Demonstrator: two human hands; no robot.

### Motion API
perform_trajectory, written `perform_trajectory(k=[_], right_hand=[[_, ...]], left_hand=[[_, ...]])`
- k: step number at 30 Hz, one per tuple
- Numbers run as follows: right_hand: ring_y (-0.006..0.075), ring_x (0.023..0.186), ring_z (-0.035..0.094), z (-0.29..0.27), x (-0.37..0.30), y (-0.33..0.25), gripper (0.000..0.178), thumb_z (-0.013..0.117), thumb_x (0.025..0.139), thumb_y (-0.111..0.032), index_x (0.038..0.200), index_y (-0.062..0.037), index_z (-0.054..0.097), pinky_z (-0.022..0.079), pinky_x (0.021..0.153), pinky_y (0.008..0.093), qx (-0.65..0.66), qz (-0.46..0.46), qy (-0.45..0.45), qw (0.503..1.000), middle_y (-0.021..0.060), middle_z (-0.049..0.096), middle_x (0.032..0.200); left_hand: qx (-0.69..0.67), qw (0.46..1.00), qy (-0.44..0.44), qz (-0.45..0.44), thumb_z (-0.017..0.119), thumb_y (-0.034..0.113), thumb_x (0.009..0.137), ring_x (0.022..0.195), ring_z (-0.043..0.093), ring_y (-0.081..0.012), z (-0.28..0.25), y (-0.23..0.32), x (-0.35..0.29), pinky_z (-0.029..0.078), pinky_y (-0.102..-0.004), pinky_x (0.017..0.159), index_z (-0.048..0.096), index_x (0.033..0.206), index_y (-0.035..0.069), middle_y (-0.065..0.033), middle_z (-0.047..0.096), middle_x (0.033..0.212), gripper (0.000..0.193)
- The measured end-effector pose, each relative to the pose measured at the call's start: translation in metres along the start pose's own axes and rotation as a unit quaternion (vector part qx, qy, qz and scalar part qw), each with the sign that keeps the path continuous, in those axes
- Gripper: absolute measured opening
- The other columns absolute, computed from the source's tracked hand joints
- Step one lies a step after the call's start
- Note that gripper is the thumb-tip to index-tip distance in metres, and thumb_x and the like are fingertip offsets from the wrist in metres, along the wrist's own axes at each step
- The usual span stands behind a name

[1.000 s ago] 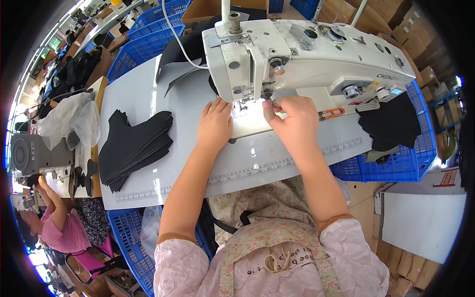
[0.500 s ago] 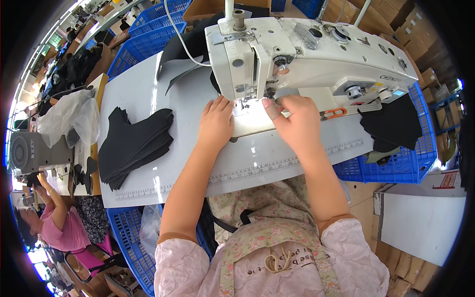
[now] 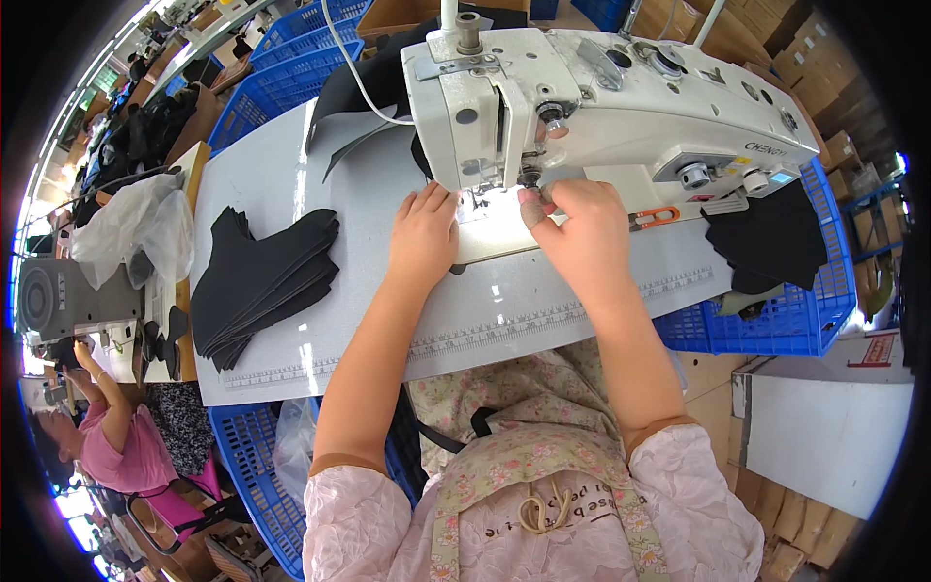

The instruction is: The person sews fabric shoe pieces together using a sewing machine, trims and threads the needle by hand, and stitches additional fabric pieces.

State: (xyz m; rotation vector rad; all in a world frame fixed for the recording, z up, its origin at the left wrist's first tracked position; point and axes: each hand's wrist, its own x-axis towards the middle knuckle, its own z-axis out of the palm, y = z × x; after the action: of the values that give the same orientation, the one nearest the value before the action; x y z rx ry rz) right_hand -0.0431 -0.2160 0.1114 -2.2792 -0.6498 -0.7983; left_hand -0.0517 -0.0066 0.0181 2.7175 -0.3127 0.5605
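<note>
A white sewing machine (image 3: 621, 126) stands across the table, its brightly lit needle area between my hands. My left hand (image 3: 425, 236) lies flat beside the needle area, fingers stretched forward. A small dark bit shows by its palm; what it belongs to is hidden. Close to the needle on the other side, my right hand (image 3: 585, 231) is closed, thumb and forefinger pinched together, with a tan wrap round one digit. Whatever it pinches is too small to make out. Orange thread snips (image 3: 655, 218) lie right of that hand on the machine bed.
Stacked black fabric pieces (image 3: 262, 281) lie at the table's left. More black pieces (image 3: 771, 238) rest on the right, above a blue crate (image 3: 766, 330). Dark fabric (image 3: 359, 107) lies behind the machine head. A printed ruler (image 3: 504, 322) follows the front edge. Another person (image 3: 126, 436) sits far left.
My right hand has shifted very slightly at the needle, its pinch still closed. The left hand stays in nearly the same place.
</note>
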Motion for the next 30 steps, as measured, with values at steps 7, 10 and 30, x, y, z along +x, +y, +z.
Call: perform_trajectory(k=[7, 10, 30], right_hand=[[0.0255, 0.055, 0.055, -0.002, -0.001, 0.001, 0.031, 0.074, 0.081, -0.022, 0.061, -0.0064, 0.056, 0.041, 0.062, 0.0386, 0.017, 0.008, -0.015, 1.0, 0.0053, 0.057, 0.057], [0.0258, 0.055, 0.056, -0.003, 0.001, -0.001, 0.031, 0.074, 0.081, -0.022, 0.061, -0.006, 0.056, 0.041, 0.062, 0.0384, 0.013, 0.002, -0.01, 1.0, 0.0056, 0.057, 0.057], [0.0286, 0.093, 0.064, 0.025, -0.072, 0.06, 0.01, 0.072, 0.079, -0.012, 0.085, -0.005, 0.07, 0.047, 0.083, 0.0419, 0.006, 0.002, -0.02, 1.0, 0.0086, 0.068, 0.095]], left_hand=[[-0.001, 1.0, 0.003, 0.0, 0.058, 0.004, 0.084, 0.127, 0.053, -0.0274, 0.0, 0.0, 0.0, 0.039, -0.0471, 0.109, 0.064, 0.118, 0.003, -0.0108, 0.063, 0.125, 0.034], [0.0, 1.0, -0.005, -0.001, 0.059, 0.004, 0.084, 0.127, 0.053, -0.0271, 0.0, -0.001, 0.0, 0.039, -0.0472, 0.109, 0.064, 0.119, 0.004, -0.0108, 0.062, 0.126, 0.035], [-0.06, 0.998, 0.022, -0.003, 0.059, 0.003, 0.084, 0.12, 0.057, -0.03, -0.006, 0.001, 0.006, 0.045, -0.0466, 0.101, 0.065, 0.109, 0.001, -0.0127, 0.064, 0.121, 0.026]])
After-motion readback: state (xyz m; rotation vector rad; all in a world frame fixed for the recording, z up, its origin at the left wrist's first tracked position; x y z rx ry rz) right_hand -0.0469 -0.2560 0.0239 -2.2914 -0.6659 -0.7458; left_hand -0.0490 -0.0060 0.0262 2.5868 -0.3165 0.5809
